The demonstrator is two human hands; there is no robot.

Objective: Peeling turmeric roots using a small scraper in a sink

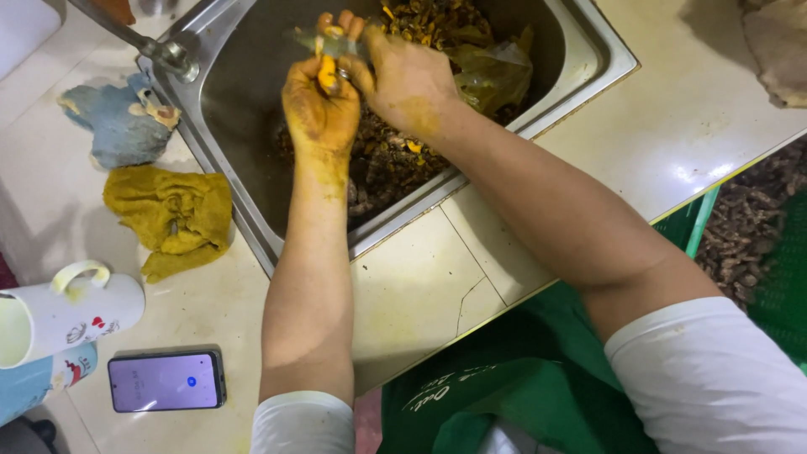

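Grip: left hand (319, 105) clamps a yellow root piece (327, 74) (small, firm, likely slippery); right hand (408, 80) closes on a peeler (324, 42) over the sink (588, 59).

At the upper middle of the frame, a small yellow-orange root piece (327, 74) stands roughly upright, its peeled flesh bright, pinched in stained fingers above the steel sink. Crossing just above it lies a slim, pale peeling tool (324, 39), held nearly level and blurred, its edge touching the root's top.
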